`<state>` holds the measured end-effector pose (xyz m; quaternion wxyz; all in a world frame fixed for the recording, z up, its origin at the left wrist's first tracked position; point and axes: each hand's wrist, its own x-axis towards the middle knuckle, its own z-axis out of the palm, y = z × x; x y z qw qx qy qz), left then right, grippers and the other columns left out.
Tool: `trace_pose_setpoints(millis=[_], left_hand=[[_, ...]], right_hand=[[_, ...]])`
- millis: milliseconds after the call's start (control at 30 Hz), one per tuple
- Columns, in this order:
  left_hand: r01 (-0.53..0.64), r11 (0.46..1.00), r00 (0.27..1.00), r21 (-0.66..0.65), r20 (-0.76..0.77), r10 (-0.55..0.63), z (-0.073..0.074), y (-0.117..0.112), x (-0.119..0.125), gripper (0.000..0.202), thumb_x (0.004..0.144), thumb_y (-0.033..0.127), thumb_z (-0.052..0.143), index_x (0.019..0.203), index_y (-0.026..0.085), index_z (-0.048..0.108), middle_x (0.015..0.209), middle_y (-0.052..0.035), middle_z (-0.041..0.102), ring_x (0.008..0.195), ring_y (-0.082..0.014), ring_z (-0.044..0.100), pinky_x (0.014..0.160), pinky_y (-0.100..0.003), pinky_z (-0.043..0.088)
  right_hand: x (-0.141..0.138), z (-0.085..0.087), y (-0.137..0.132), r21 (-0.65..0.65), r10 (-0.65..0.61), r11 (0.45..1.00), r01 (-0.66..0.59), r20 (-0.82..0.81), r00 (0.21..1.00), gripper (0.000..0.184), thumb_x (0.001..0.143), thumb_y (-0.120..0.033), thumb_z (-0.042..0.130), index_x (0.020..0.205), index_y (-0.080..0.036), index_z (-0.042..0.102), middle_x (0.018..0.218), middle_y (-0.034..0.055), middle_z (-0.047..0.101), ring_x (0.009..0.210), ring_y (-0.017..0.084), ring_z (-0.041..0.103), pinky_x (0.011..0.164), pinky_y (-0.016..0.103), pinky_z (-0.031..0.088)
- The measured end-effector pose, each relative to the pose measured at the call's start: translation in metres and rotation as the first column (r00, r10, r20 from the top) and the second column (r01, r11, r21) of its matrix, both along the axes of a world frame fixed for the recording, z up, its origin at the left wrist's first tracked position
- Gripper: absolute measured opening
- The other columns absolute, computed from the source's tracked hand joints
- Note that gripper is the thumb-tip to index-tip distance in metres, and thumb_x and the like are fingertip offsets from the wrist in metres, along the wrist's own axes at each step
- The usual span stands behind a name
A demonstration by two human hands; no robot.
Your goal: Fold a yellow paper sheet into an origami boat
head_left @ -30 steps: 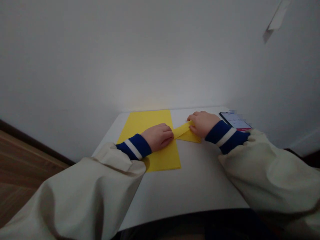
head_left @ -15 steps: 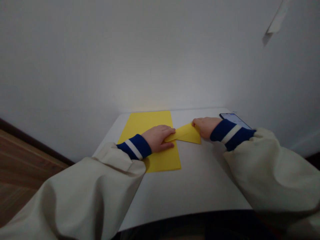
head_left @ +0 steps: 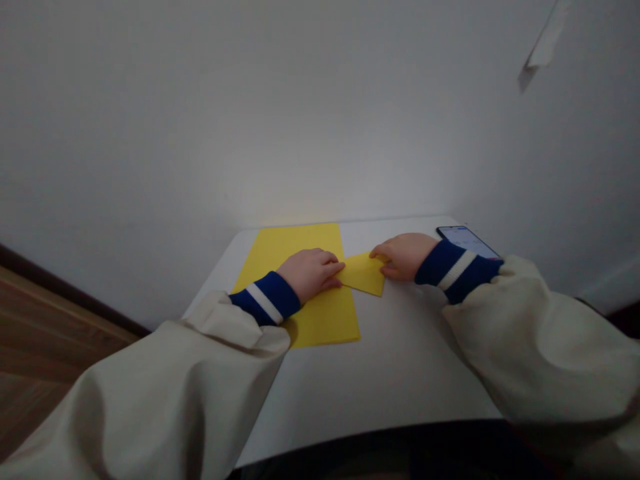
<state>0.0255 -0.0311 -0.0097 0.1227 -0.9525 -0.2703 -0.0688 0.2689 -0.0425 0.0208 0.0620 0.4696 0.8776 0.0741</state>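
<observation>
A small piece of folded yellow paper [head_left: 364, 273] lies between my two hands, partly over the right edge of a larger yellow paper stack [head_left: 327, 320]. My left hand [head_left: 313, 275] is closed on the folded paper's left end, resting above the stack. At the right end, my right hand [head_left: 404, 256] pinches the upper right edge between thumb and fingers. The paper's left tip is hidden under my left fingers.
A white table [head_left: 400, 360] carries everything and meets a pale wall [head_left: 320, 120] at its back edge. On the far right lies a phone [head_left: 467, 239] with its screen lit. Brown wooden furniture [head_left: 45, 340] stands at the lower left.
My right hand has moved left, bringing its end of the folded paper over. The paper now looks shorter and four-sided instead of fanning out. My left hand has barely shifted.
</observation>
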Motion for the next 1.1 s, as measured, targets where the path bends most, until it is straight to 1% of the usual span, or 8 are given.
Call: trace_pose_setpoints(millis=[267, 400, 533, 600, 700, 833, 1000, 1100], left_hand=[[-0.05, 0.992, 0.987, 0.115, -0.145, 0.066, 0.013, -0.014, 0.007, 0.043, 0.087, 0.019, 0.047, 0.13, 0.02, 0.042, 0.084, -0.0073, 0.067, 0.07, -0.0189, 0.062, 0.061, -0.029, 0.043], [-0.256, 0.955, 0.966, 0.148, 0.054, 0.251, 0.014, -0.015, 0.007, 0.05, 0.086, 0.02, 0.046, 0.134, 0.021, 0.033, 0.078, -0.0059, 0.066, 0.066, -0.0177, 0.062, 0.056, -0.025, 0.041], [-0.392, 0.92, 0.872, 0.024, 0.328, 0.363, 0.017, -0.014, 0.009, 0.036, 0.086, 0.02, 0.04, 0.122, 0.015, 0.04, 0.069, -0.0033, 0.064, 0.057, -0.0154, 0.059, 0.052, -0.024, 0.04], [-0.339, 0.94, 0.874, -0.03, 0.359, 0.326, 0.018, -0.014, 0.01, 0.031, 0.086, 0.019, 0.04, 0.116, 0.017, 0.046, 0.072, -0.0031, 0.064, 0.059, -0.015, 0.059, 0.054, -0.024, 0.041], [-0.228, 0.967, 0.895, -0.113, 0.368, 0.254, 0.019, -0.014, 0.01, 0.029, 0.084, 0.016, 0.039, 0.106, 0.018, 0.057, 0.082, -0.0038, 0.067, 0.07, -0.0156, 0.061, 0.064, -0.026, 0.045], [-0.113, 0.974, 0.905, -0.198, 0.383, 0.183, 0.018, -0.013, 0.011, 0.036, 0.078, 0.008, 0.039, 0.105, 0.017, 0.061, 0.088, -0.0032, 0.067, 0.078, -0.0144, 0.061, 0.072, -0.027, 0.047], [0.011, 0.998, 0.979, 0.064, 0.204, -0.024, 0.018, -0.011, 0.012, 0.021, 0.085, 0.021, 0.049, 0.099, 0.019, 0.064, 0.075, -0.0039, 0.064, 0.072, -0.0159, 0.056, 0.064, -0.028, 0.042], [0.111, 0.948, 0.988, 0.299, 0.068, -0.138, 0.022, -0.013, 0.012, 0.019, 0.089, 0.028, 0.048, 0.087, 0.022, 0.066, 0.067, -0.0026, 0.058, 0.066, -0.0155, 0.051, 0.058, -0.029, 0.035]], right_hand=[[-0.013, 0.011, -0.014, 0.0, -0.051, 0.999, 0.051, -0.024, 0.998, 0.074, 0.065, -0.08, 0.041, 0.107, -0.022, 0.062, 0.088, 0.0103, 0.069, 0.078, 0.026, 0.063, 0.062, 0.035, 0.043], [-0.018, 0.016, -0.02, 0.163, 0.062, 0.986, -0.031, -0.19, 0.98, 0.06, 0.079, -0.065, 0.038, 0.118, -0.022, 0.054, 0.105, 0.01, 0.065, 0.091, 0.025, 0.06, 0.072, 0.035, 0.043], [-0.023, 0.015, -0.022, 0.421, 0.095, 0.899, 0.117, -0.45, 0.888, 0.051, 0.081, -0.042, 0.048, 0.123, -0.012, 0.044, 0.119, 0.0143, 0.056, 0.106, 0.024, 0.052, 0.082, 0.034, 0.042], [-0.023, 0.012, -0.02, 0.419, 0.026, 0.884, 0.208, -0.488, 0.872, 0.041, 0.08, -0.037, 0.049, 0.113, -0.013, 0.049, 0.11, 0.0135, 0.059, 0.1, 0.024, 0.053, 0.076, 0.033, 0.042], [-0.02, 0.006, -0.017, 0.256, -0.112, 0.935, 0.247, -0.446, 0.888, 0.027, 0.079, -0.037, 0.049, 0.099, -0.019, 0.053, 0.093, 0.0075, 0.065, 0.087, 0.023, 0.058, 0.066, 0.031, 0.042], [-0.014, -0.008, -0.008, 0.017, -0.176, 0.978, 0.207, -0.467, 0.867, 0.033, 0.078, -0.038, 0.051, 0.106, -0.02, 0.05, 0.094, 0.0047, 0.067, 0.084, 0.021, 0.061, 0.069, 0.032, 0.044], [-0.012, -0.021, 0.001, -0.024, -0.034, 0.999, 0.025, -0.577, 0.816, 0.035, 0.076, -0.033, 0.054, 0.107, -0.016, 0.05, 0.103, 0.0086, 0.065, 0.092, 0.02, 0.06, 0.081, 0.032, 0.045], [-0.013, -0.021, 0.001, -0.026, 0.046, 0.997, -0.079, -0.616, 0.786, 0.034, 0.077, -0.031, 0.054, 0.107, -0.015, 0.05, 0.106, 0.0095, 0.065, 0.096, 0.02, 0.06, 0.084, 0.033, 0.044]])
